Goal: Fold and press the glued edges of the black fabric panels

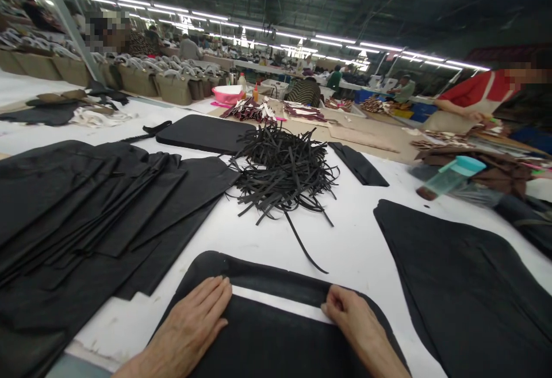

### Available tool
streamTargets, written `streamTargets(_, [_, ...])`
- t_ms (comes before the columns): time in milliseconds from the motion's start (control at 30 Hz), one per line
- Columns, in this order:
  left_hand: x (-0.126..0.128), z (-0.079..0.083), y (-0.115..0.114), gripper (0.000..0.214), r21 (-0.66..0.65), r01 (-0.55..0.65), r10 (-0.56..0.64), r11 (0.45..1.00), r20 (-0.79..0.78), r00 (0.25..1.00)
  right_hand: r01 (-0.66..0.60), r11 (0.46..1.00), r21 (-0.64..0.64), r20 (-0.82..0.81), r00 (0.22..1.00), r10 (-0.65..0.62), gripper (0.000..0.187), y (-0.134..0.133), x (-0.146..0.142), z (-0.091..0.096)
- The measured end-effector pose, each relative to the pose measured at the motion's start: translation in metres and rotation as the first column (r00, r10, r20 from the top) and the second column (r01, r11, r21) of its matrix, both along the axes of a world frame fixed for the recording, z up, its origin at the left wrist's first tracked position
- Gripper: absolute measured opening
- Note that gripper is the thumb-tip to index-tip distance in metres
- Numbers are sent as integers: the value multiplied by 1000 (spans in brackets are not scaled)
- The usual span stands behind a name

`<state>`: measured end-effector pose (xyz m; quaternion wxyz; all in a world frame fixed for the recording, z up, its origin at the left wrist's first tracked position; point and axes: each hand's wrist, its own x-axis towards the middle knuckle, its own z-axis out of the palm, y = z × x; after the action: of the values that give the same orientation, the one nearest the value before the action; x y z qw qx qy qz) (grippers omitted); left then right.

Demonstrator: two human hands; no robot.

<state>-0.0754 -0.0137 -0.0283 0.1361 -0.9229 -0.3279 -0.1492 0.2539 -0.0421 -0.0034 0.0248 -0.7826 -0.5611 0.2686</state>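
Note:
A black leather-like panel (276, 338) with rounded corners lies on the white tabletop in front of me. Across its upper part runs a white strip (280, 304), just below the panel's far edge. My left hand (194, 320) lies flat over the strip's left end, fingers stretched out and close together. At the right end, my right hand (351, 315) has its fingers curled in a pinch at the strip and the black material. Whatever sits between those fingertips is hidden. Beyond the panel is a tangled heap of thin black strips (284, 171), one trailing toward me.
Overlapping black panels (86, 211) cover the left side, and more black panels (470, 274) lie to the right. A black padded piece (204, 133) and a folded black piece (359, 163) flank the heap. A teal-lidded bottle (451, 176) lies tilted at right. A co-worker in red (478, 99) stands beyond.

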Motion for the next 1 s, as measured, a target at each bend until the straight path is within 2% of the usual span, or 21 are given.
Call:
streamTargets(67, [-6, -5, 0, 38, 7, -31, 30, 1000, 52, 998, -16, 999, 52, 89, 996, 11, 15, -10, -9, 4])
streamTargets(167, [-9, -8, 1, 35, -9, -148, 148, 989, 167, 975, -54, 988, 146, 268, 963, 13, 24, -27, -24, 7])
streamTargets(233, [-2, -7, 1, 34, -8, -163, 160, 987, 232, 959, -58, 983, 176, 295, 955, 3, 32, -34, -33, 8])
streamTargets(333, [21, -4, 1, 42, -16, 34, -31, 999, 183, 983, 0, 982, 188, 104, 994, -20, 24, -31, -36, 8])
streamTargets(433, [47, -8, 1, 59, -115, 209, -200, 971, 79, 977, 104, 976, 194, -73, 993, -92, 16, -19, -25, 6])
streamTargets(533, [59, -18, 4, 74, -192, 207, -200, 959, 52, 978, 166, 961, 220, -131, 982, -139, 9, -12, -4, 0])
streamTargets(667, [57, -23, 7, 78, -164, 199, -193, 966, 52, 980, 237, 946, 220, -157, 966, -206, 17, -18, 23, -8])
streamTargets(767, [57, -15, 6, 77, -121, 169, -164, 978, 49, 985, 244, 898, 365, -71, 970, -234, 26, -29, 21, -8])
streamTargets(833, [60, -8, 3, 78, -76, 155, -153, 985, 26, 988, 97, 870, 484, 24, 992, -124, 31, -34, 4, -7])
streamTargets(900, [65, -2, 1, 81, -40, 170, -170, 985, -2, 985, -156, 849, 506, 101, 987, 122, 35, -36, -23, -6])
streamTargets(967, [67, -1, 1, 89, -7, 207, -207, 978, -9, 978, -400, 797, 453, 82, 908, 410, 44, -34, -49, -7])
streamTargets(1000, [67, -4, 2, 93, 14, 223, -223, 975, -9, 975, -463, 778, 425, 43, 869, 493, 51, -32, -60, -7])
